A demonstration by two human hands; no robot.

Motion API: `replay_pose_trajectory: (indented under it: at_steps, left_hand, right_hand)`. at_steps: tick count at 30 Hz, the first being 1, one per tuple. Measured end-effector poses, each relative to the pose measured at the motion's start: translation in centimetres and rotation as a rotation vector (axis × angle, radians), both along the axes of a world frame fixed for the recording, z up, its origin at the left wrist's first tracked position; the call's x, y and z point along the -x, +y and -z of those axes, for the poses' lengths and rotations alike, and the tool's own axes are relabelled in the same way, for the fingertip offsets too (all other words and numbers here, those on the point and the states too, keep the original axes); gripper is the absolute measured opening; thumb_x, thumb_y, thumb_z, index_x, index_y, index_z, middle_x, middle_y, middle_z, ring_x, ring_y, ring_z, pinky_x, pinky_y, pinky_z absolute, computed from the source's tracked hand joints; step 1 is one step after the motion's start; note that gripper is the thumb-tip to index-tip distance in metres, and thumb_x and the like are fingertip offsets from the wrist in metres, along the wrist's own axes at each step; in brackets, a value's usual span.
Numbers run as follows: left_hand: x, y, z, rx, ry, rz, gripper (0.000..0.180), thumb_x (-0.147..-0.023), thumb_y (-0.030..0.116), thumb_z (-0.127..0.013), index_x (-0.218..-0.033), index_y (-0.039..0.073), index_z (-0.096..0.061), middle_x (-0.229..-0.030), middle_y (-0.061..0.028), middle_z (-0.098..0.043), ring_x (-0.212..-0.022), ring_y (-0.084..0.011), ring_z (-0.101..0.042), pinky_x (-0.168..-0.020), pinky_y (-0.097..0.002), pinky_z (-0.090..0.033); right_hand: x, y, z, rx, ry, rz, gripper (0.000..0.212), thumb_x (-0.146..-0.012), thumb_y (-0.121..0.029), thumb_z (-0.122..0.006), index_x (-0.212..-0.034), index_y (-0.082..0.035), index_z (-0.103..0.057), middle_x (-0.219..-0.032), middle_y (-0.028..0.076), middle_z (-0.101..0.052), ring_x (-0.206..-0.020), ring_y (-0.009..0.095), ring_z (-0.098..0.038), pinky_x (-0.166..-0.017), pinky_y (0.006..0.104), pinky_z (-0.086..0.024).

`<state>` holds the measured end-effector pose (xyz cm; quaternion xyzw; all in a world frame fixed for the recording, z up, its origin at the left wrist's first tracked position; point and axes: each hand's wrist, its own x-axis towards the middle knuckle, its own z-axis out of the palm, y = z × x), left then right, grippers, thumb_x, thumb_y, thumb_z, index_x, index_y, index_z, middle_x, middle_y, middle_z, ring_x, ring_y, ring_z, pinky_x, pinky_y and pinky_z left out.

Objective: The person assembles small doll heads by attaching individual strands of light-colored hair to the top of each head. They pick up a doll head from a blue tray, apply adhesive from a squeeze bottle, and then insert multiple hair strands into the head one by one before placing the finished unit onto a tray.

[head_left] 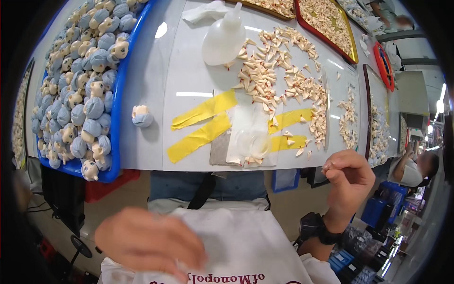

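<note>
My right hand [351,177] is raised beside the table's front edge at the right, thumb and fingertips pinched together. Whatever may be between them is too small to make out. Low on the left, in front of my white shirt, my left hand [151,244] is smeared by motion, so its fingers and any content cannot be read. Many small cream pointed pieces with red tips [260,78] lie scattered over the table. A single doll head with light-blue hair [142,116] rests on the tabletop. Near the front edge sits a clear round dish [255,144] on a pale sheet.
A blue tray [115,142] heaped with doll heads fills the left side. Behind the dish stands a translucent squeeze bottle [222,42]. Yellow tape strips [201,137] cross the tabletop. A red-rimmed tray [326,28] of pointed pieces lies far right; another person [411,170] sits beyond.
</note>
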<state>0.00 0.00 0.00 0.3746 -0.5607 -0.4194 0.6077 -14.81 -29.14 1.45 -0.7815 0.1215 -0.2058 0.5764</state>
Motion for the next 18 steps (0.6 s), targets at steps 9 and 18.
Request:
replay_pose_trajectory:
  at_steps: [9,18]
  left_hand:
    - [3.4,-2.0,2.4,-0.179,0.612,-0.623,0.024,-0.074,0.002,-0.068,-0.095,-0.004,-0.059,-0.098,-0.0206,-0.059,-0.083,-0.0230,-0.061,-0.072,-0.0291,-0.049]
    - [3.2,-3.9,3.3,-0.115,0.441,-0.697,0.033,-0.078,0.020,-0.069,-0.094,-0.001,-0.049,-0.093,-0.0200,-0.056,-0.073,-0.0221,-0.061,-0.059,-0.0260,-0.052]
  right_hand:
    - [-3.0,1.8,-1.2,0.032,0.039,-0.027,0.016,-0.065,0.011,-0.067,-0.078,0.004,-0.060,-0.075,0.012,-0.061,-0.070,0.017,-0.058,-0.065,0.0255,-0.045]
    - [-5.6,3.4,-2.0,0.312,0.123,-0.152,0.016,-0.065,0.008,-0.066,-0.077,0.002,-0.056,-0.076,0.009,-0.057,-0.070,0.015,-0.054,-0.064,0.0246,-0.042]
